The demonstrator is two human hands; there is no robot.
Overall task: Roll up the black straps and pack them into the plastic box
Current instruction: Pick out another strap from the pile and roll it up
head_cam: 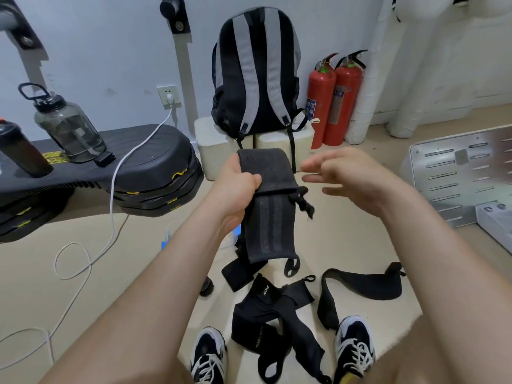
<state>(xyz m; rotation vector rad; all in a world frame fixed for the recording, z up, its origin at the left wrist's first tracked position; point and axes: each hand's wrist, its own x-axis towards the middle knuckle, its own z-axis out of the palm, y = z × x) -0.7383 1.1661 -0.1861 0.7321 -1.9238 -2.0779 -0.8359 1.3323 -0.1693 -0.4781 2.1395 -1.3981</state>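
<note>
My left hand (238, 187) grips a black strap (266, 217) near its folded top, and the rest of it hangs down with grey stripes and a loop at the bottom end. My right hand (343, 176) hovers open just right of the strap, fingers spread, touching nothing. More black straps lie on the floor below: a tangled one (266, 314) between my shoes, a curved one (368, 286) to the right, and a short piece (238, 275) under the hanging strap. A bit of clear plastic with blue (169, 234) shows behind my left forearm; I cannot tell whether it is the box.
A grey-and-black backpack (255, 79) stands on white blocks ahead, with two red fire extinguishers (332, 103) beside it. Black step platforms (116, 173) with bottles are at left, with a white cable (110, 206) trailing across the floor. A perforated metal panel (457, 173) lies at right.
</note>
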